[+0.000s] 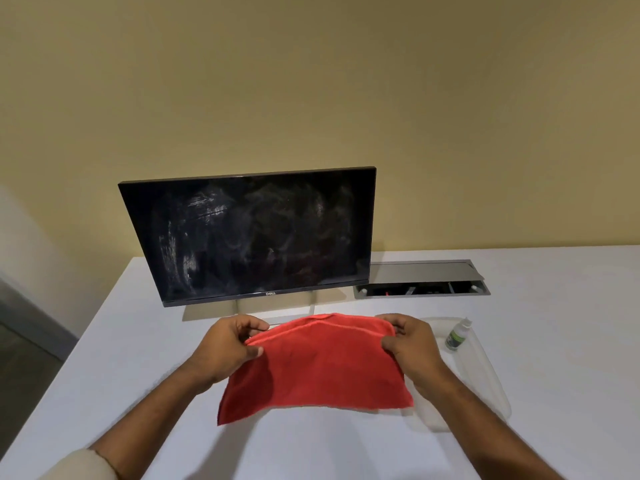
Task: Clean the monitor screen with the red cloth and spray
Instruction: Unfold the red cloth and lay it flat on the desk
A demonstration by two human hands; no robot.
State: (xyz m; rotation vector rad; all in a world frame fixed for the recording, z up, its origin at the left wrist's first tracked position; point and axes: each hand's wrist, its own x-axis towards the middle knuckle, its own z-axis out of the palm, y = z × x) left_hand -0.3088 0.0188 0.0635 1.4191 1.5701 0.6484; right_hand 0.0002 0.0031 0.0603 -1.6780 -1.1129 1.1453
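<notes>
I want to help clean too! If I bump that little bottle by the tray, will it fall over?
Probably yes. The spray bottle looks small, tall and narrow, so it likely tips easily. It seems to be light plastic, so it probably won't break, but being round it might roll across the white table.

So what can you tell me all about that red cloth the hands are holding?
The soft red fabric cloth looks like fluffy microfibre with a stitched hem along its top edge. It seems folded over, making a wide rectangle. The left hand and right hand each pinch an upper corner, holding it up in front of the smeared black monitor, while its lower edge droops toward the white table.
</notes>
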